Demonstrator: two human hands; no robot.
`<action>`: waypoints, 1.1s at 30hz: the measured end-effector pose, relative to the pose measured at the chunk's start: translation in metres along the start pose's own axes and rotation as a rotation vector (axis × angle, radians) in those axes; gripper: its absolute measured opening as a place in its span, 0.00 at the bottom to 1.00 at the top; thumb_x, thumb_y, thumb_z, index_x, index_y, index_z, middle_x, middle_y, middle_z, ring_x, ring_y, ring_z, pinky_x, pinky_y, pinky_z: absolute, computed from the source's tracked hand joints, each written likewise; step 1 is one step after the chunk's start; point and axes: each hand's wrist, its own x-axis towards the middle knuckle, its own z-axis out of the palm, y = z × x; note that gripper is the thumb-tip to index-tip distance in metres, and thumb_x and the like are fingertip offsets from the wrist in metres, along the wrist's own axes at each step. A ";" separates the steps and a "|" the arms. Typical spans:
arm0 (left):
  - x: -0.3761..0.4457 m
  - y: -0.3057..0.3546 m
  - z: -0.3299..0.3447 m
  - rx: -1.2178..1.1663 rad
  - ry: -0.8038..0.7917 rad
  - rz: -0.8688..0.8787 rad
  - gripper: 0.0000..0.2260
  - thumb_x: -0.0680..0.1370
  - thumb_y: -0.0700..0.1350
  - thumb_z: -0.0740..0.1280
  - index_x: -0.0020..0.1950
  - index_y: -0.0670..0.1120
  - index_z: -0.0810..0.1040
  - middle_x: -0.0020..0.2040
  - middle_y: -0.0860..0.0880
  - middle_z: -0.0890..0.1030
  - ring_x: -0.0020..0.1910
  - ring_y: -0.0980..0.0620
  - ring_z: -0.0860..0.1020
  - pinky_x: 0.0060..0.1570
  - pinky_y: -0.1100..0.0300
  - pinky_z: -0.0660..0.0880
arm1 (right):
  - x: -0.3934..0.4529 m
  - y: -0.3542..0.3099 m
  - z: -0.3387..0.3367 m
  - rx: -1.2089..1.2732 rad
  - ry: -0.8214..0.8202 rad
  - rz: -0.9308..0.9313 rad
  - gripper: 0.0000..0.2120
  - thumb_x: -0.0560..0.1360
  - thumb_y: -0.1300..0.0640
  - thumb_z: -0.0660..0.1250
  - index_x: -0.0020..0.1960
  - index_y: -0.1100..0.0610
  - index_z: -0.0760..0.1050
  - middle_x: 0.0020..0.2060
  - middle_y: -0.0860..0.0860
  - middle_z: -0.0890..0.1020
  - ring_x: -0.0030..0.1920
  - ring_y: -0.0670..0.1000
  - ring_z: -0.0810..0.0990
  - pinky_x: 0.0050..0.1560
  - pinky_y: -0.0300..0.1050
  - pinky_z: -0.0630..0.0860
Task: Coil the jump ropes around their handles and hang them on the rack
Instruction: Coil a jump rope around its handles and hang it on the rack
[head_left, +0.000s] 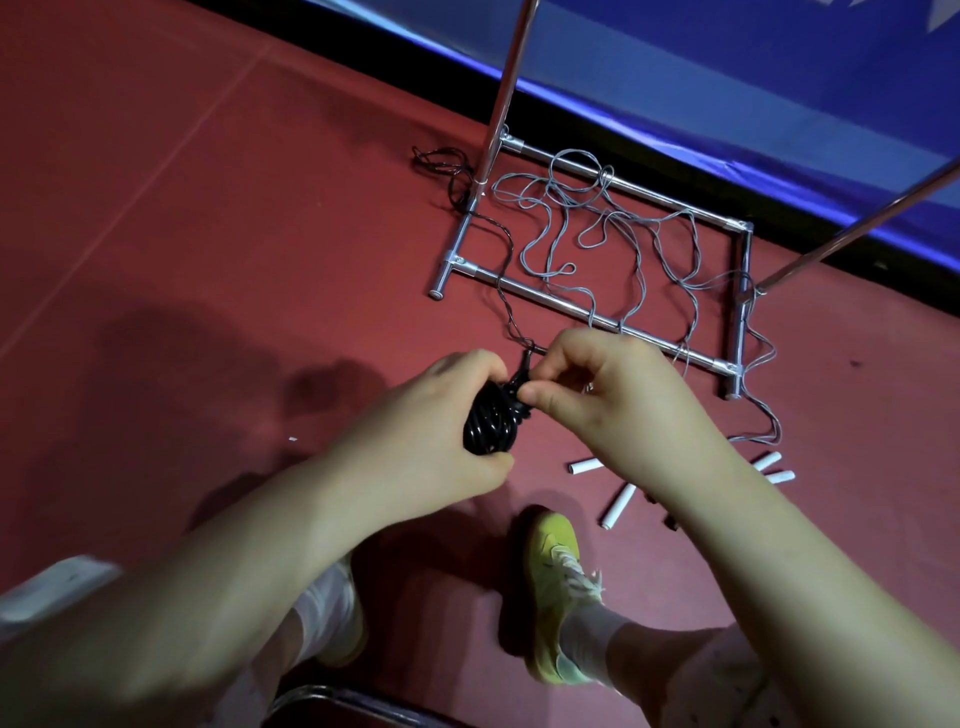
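My left hand grips a black jump rope bundle, its cord coiled round the handles. My right hand pinches the black cord at the top of the bundle. The loose black cord runs from there up across the floor to the rack's left post. Grey jump ropes lie tangled over the base of the metal rack. Their white handles lie on the floor near my right forearm.
The floor is red sports matting. A blue padded barrier runs behind the rack. Two rack uprights rise out of view. My feet, in yellow shoes, stand below the hands. A chair edge shows at the bottom.
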 end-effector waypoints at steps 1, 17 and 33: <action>0.000 0.000 0.000 -0.004 -0.010 0.000 0.22 0.67 0.51 0.71 0.56 0.59 0.66 0.53 0.61 0.71 0.51 0.59 0.72 0.47 0.63 0.68 | 0.000 -0.001 -0.001 -0.001 -0.011 0.002 0.10 0.70 0.54 0.73 0.34 0.46 0.73 0.33 0.48 0.80 0.36 0.47 0.76 0.41 0.48 0.72; 0.000 -0.003 0.008 -0.005 -0.063 0.029 0.26 0.68 0.50 0.72 0.62 0.60 0.66 0.57 0.60 0.70 0.55 0.58 0.72 0.51 0.64 0.67 | 0.003 -0.005 -0.013 -0.069 -0.134 0.032 0.05 0.72 0.54 0.72 0.38 0.53 0.78 0.35 0.47 0.81 0.39 0.48 0.79 0.43 0.45 0.72; -0.004 -0.003 0.009 0.123 0.024 0.178 0.22 0.69 0.52 0.72 0.58 0.55 0.66 0.55 0.56 0.72 0.51 0.48 0.77 0.46 0.54 0.72 | 0.004 0.004 -0.012 0.104 -0.173 0.078 0.06 0.70 0.54 0.74 0.37 0.48 0.77 0.30 0.50 0.81 0.33 0.53 0.79 0.39 0.52 0.78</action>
